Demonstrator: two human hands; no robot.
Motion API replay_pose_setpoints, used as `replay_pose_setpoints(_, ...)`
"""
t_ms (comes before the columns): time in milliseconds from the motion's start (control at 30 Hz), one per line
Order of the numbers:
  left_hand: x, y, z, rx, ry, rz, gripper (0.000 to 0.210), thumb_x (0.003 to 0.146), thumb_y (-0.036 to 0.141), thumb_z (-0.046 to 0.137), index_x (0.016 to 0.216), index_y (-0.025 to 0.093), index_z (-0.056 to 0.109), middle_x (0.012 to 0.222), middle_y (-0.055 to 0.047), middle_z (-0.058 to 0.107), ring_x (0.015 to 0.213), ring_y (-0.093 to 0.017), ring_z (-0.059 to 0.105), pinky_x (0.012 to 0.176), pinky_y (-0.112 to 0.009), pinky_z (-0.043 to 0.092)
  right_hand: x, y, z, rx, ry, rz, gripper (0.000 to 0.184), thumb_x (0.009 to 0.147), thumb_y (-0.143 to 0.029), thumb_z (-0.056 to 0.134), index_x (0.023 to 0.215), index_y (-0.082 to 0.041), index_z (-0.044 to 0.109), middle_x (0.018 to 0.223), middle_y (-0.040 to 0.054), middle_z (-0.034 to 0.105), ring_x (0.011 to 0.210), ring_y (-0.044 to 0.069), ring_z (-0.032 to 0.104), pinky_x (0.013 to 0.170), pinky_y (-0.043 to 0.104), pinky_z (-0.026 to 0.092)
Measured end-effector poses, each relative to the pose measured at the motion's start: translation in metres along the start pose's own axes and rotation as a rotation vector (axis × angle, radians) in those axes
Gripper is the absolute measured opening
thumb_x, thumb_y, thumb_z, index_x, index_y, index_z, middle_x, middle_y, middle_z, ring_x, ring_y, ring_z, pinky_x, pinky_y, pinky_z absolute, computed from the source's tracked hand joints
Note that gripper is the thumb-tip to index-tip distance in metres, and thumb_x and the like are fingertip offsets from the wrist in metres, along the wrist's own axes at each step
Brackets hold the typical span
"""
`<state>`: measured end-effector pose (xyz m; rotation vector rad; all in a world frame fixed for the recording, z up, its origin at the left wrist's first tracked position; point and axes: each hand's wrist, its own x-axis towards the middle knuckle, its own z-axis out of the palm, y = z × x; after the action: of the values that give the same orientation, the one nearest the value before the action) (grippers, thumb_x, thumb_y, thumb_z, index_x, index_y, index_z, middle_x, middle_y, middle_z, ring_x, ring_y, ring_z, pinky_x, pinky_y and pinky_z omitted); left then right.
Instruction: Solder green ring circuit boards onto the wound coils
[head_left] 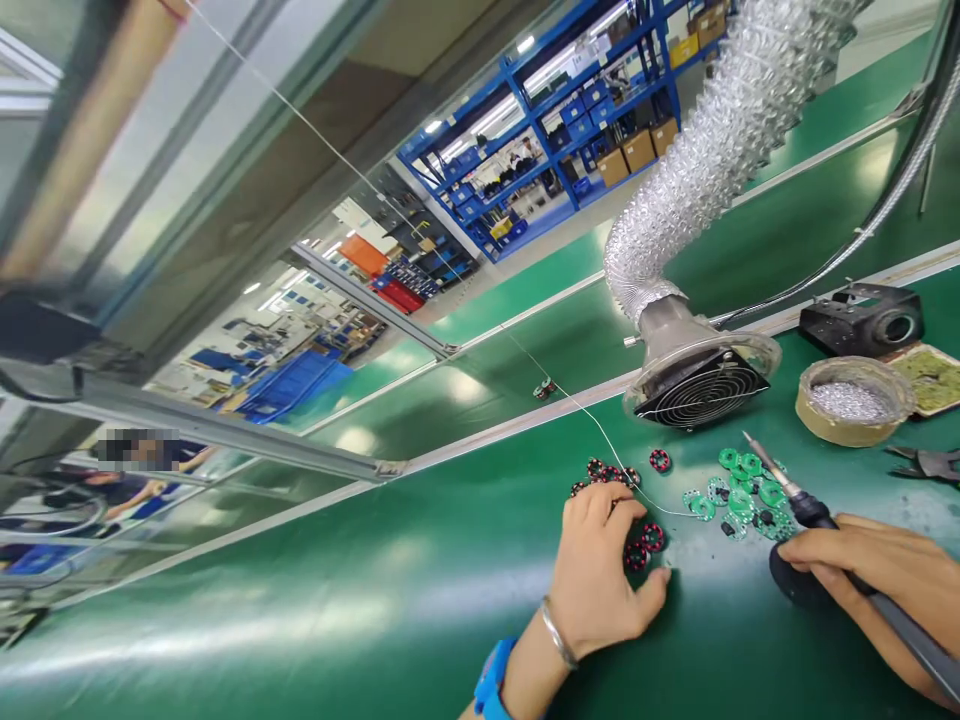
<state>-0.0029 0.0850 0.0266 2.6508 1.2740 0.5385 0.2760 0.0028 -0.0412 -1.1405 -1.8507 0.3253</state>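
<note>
My left hand (600, 560) is over a cluster of small round motor stators (611, 474) with red and black edges. Its fingers curl around the near ones, the thumb stands well apart, and no part shows gripped. Two stators (645, 548) lie between thumb and forefinger. In my right hand (870, 575) is a soldering iron (810, 508), its tip pointing up and left above a pile of small green circuit boards (746, 490). A dark round object (796, 582) sits beneath that hand. Thin solder wire (600, 425) runs down from above to the boards.
A fume extractor (701, 385) with a silver flexible duct (697, 150) stands behind the parts. At right are a tub of metal shavings (851, 400), a soldering iron stand (862, 318), a sponge tray (926, 378) and pliers (926, 464). A metal frame (225, 430) borders the left.
</note>
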Motion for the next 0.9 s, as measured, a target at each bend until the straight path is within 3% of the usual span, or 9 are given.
replay_pose_setpoints(100, -0.006, 0.012, 0.010, 0.044, -0.023, -0.027, 0.027, 0.064, 0.022, 0.070, 0.090, 0.019, 0.064, 0.104, -0.010, 0.062, 0.099, -0.031, 0.054, 0.083, -0.049, 0.042, 0.009, -0.006, -0.001, -0.021, -0.071, -0.093, 0.029, 0.090, -0.011, 0.047, 0.113, -0.026, 0.056, 0.086, -0.0001, 0.071, 0.066, 0.017, 0.067, 0.064, 0.031, 0.054)
replay_pose_setpoints(200, -0.002, 0.020, 0.013, 0.014, 0.006, -0.027, 0.022, 0.067, 0.022, 0.071, 0.088, 0.020, 0.064, 0.101, -0.009, 0.063, 0.097, -0.031, 0.054, 0.083, -0.049, 0.041, 0.018, -0.014, -0.005, -0.013, -0.046, -0.124, 0.025, 0.091, -0.010, 0.044, 0.109, -0.024, 0.054, 0.081, -0.0001, 0.069, 0.060, 0.016, 0.063, 0.058, 0.029, 0.050)
replay_pose_setpoints(333, 0.009, 0.051, 0.026, -0.167, 0.059, 0.045, 0.023, 0.069, 0.020, 0.071, 0.091, 0.019, 0.062, 0.097, -0.008, 0.063, 0.092, -0.026, 0.056, 0.082, -0.044, 0.045, 0.027, -0.017, -0.014, 0.045, -0.035, -0.080, 0.020, 0.092, -0.009, 0.042, 0.103, -0.022, 0.051, 0.078, -0.0005, 0.067, 0.061, 0.012, 0.063, 0.059, 0.023, 0.050)
replay_pose_setpoints(533, 0.027, 0.091, 0.062, -0.410, -0.035, 0.078, 0.025, 0.067, 0.016, 0.069, 0.089, 0.019, 0.059, 0.089, -0.006, 0.061, 0.081, -0.021, 0.059, 0.074, -0.035, 0.052, 0.032, -0.009, -0.026, 0.056, -0.111, 0.018, 0.021, 0.088, -0.008, 0.039, 0.099, -0.021, 0.051, 0.075, -0.0004, 0.065, 0.060, 0.011, 0.063, 0.057, 0.020, 0.051)
replay_pose_setpoints(700, 0.026, 0.091, 0.067, -0.415, -0.033, 0.026, 0.023, 0.069, 0.014, 0.066, 0.089, 0.019, 0.056, 0.090, -0.007, 0.059, 0.082, -0.021, 0.058, 0.072, -0.034, 0.053, 0.024, -0.003, -0.026, 0.089, -0.112, 0.054, 0.024, 0.085, -0.006, 0.040, 0.100, -0.021, 0.050, 0.077, 0.0005, 0.066, 0.063, 0.012, 0.065, 0.058, 0.020, 0.052)
replay_pose_setpoints(833, 0.028, 0.078, 0.062, -0.449, -0.047, 0.206, 0.032, 0.077, 0.020, 0.068, 0.107, 0.018, 0.057, 0.101, -0.009, 0.062, 0.093, -0.022, 0.059, 0.081, -0.034, 0.053, 0.021, -0.005, -0.028, 0.069, -0.106, 0.024, 0.024, 0.086, -0.006, 0.040, 0.104, -0.021, 0.049, 0.079, 0.0012, 0.067, 0.062, 0.013, 0.064, 0.058, 0.022, 0.051)
replay_pose_setpoints(900, 0.031, 0.072, 0.058, -0.407, -0.031, 0.328, 0.024, 0.083, 0.022, 0.066, 0.106, 0.021, 0.059, 0.096, -0.007, 0.065, 0.088, -0.020, 0.060, 0.078, -0.032, 0.051, 0.021, -0.007, -0.029, 0.064, -0.097, 0.015, 0.023, 0.087, -0.007, 0.040, 0.104, -0.021, 0.049, 0.080, 0.0010, 0.066, 0.062, 0.013, 0.063, 0.058, 0.023, 0.051)
